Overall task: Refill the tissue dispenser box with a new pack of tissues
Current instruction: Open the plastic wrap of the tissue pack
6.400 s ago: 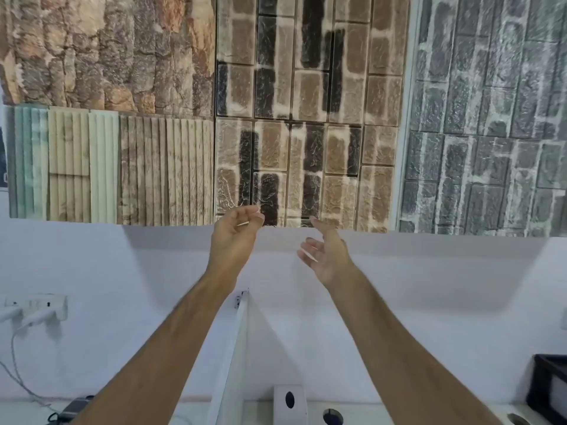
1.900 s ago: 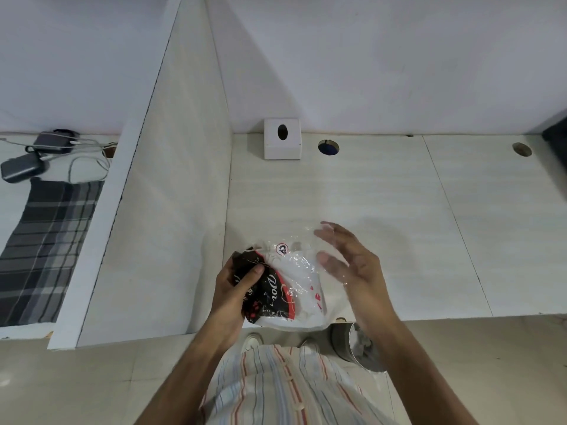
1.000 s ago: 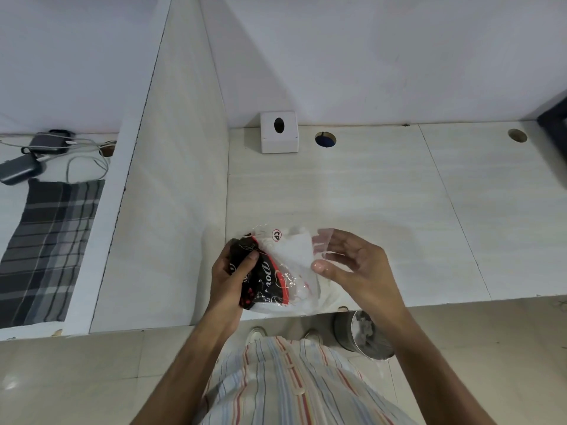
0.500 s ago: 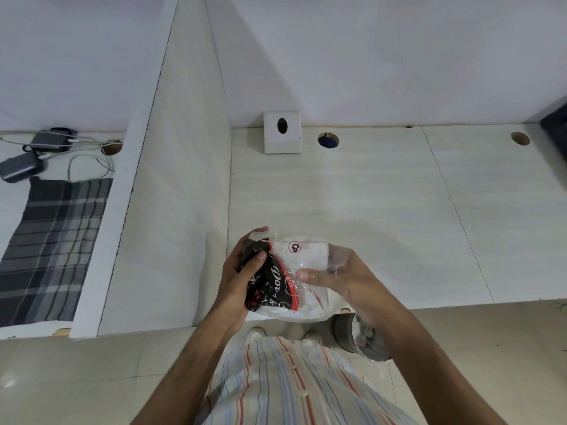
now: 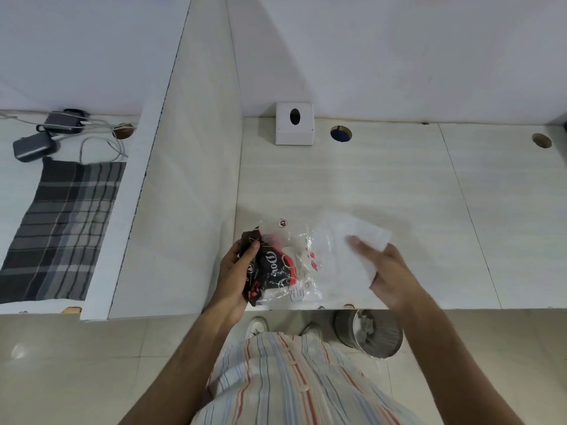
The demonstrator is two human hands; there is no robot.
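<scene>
A white cube tissue dispenser box [image 5: 294,127] with an oval slot stands at the back of the desk against the wall. Near the desk's front edge my left hand [image 5: 236,271] grips the black-and-red end of a clear plastic tissue wrapper [image 5: 277,265]. My right hand [image 5: 388,268] holds a white stack of tissues [image 5: 346,256], most of it outside the wrapper's open right end. The stack is blurred.
A white partition [image 5: 184,179] walls off the desk's left side. Beyond it lie a plaid cloth [image 5: 61,228], chargers and cables [image 5: 55,130]. Two cable holes [image 5: 341,134] pierce the desk. A metal waste bin [image 5: 369,335] stands on the floor below the desk edge.
My right hand has pulled the white tissue stack to the right, out of the wrapper, while my left hand keeps hold of the wrapper's printed end.
</scene>
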